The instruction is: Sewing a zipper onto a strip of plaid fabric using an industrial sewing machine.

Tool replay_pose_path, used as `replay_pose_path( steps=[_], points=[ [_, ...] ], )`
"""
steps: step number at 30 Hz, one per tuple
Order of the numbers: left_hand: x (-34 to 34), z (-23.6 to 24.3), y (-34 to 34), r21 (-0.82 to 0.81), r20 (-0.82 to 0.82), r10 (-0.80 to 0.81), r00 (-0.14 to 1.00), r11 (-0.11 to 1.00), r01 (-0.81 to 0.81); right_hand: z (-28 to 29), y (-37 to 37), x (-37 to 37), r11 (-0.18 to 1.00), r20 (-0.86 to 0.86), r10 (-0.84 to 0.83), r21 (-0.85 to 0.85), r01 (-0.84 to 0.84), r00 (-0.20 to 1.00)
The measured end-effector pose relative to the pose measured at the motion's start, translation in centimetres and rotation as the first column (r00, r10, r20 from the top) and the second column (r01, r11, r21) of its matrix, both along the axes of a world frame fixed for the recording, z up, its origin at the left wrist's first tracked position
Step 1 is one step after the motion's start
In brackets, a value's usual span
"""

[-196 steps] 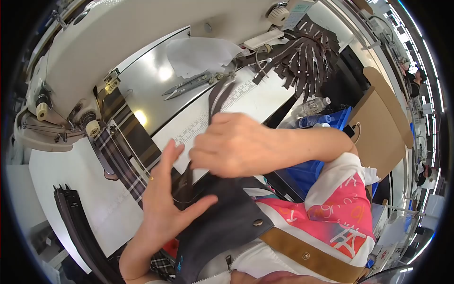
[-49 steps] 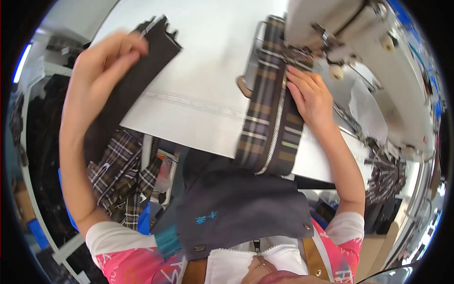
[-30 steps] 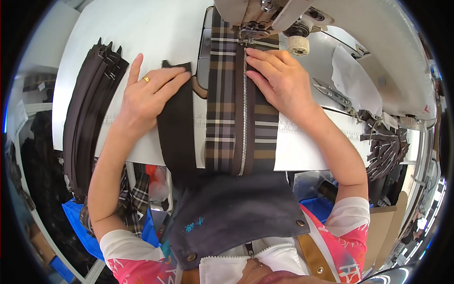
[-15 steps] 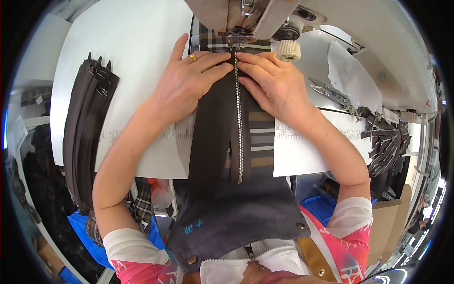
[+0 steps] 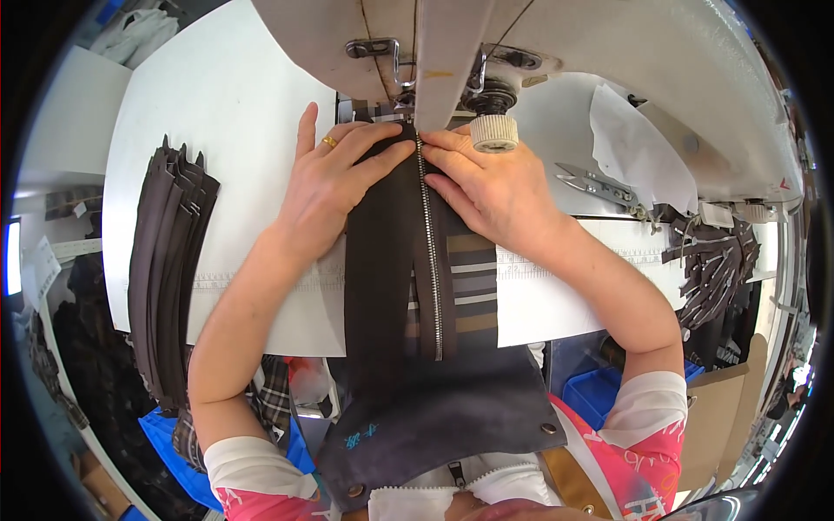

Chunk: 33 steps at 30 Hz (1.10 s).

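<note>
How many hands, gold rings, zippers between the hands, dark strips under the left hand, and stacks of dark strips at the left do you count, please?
Hands: 2, left hand and right hand
Gold ring: 1
Zipper: 1
Dark strip under the left hand: 1
Stack of dark strips: 1
Total: 6, the stack counted as one

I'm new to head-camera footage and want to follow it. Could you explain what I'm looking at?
It's one view from a wide camera on a person's head, looking down; its lens bends straight edges. No robot here: these are the person's bare hands, left hand and right hand, beneath a sewing machine. Their fingertips rest either side of a metal zipper, the left on a dark strip; whether they pinch or only press, I can't tell. Plaid fabric shows underneath. On the white table are stacked dark strips, left, and metal snips, right.
</note>
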<state>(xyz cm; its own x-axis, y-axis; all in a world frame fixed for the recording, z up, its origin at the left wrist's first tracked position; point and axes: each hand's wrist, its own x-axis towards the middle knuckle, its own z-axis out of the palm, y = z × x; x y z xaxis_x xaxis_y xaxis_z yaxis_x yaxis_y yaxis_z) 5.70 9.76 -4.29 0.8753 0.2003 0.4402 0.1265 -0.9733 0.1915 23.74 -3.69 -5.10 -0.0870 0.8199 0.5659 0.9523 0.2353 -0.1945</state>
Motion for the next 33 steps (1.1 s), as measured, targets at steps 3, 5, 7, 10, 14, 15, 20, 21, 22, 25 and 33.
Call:
replay_pose_path(
  steps=[3,5,7,10,14,15,20,21,22,25,33],
  points=[
    [0.0,-0.1,0.1,-0.031,0.008,0.001,1.0,1.0,-0.001,0.0,0.0,0.0,1.0,-0.002,0.002,-0.007,-0.002,1.0],
    [0.0,-0.3,0.1,-0.056,0.015,0.0,1.0,0.998,0.001,0.1,0.0,-0.1,1.0,-0.003,0.008,-0.009,-0.008,1.0],
    [0.0,-0.4,0.1,-0.068,0.021,0.004,1.0,0.998,-0.003,0.2,0.0,-0.1,1.0,-0.008,0.001,-0.008,-0.001,1.0],
    [-0.1,-0.4,0.1,-0.092,0.017,-0.003,1.0,0.996,0.004,0.0,0.0,-0.1,1.0,-0.015,0.003,-0.014,-0.003,1.0],
    [0.0,-0.4,0.1,-0.092,0.015,0.005,1.0,0.996,-0.003,0.0,0.0,-0.1,1.0,-0.018,-0.004,-0.021,0.004,1.0],
    [0.0,-0.4,0.0,-0.086,0.017,0.001,1.0,0.996,0.0,0.0,0.0,-0.1,1.0,-0.022,-0.004,-0.023,0.003,1.0],
    [0.0,-0.4,0.1,-0.072,0.03,-0.006,1.0,0.997,0.008,0.1,-0.1,-0.1,0.999,-0.019,-0.01,-0.05,0.01,1.0],
    [-0.1,-0.5,0.1,-0.062,0.032,-0.008,0.999,0.998,0.01,0.3,-0.1,-0.1,0.998,-0.016,-0.008,-0.058,0.007,1.0],
    [-0.1,-0.5,0.1,-0.051,0.033,-0.009,0.999,0.999,0.011,0.4,-0.2,-0.1,0.998,-0.014,-0.006,-0.065,0.005,1.0],
    [-0.3,-0.5,0.3,-0.035,0.003,-0.022,1.0,0.999,0.022,0.4,0.0,0.0,0.999,0.005,0.004,-0.035,-0.004,1.0],
    [-0.7,0.5,-0.7,0.044,-0.125,0.019,0.992,0.999,-0.013,0.4,0.1,0.1,0.995,-0.077,-0.009,-0.095,0.002,0.997]
  ],
)
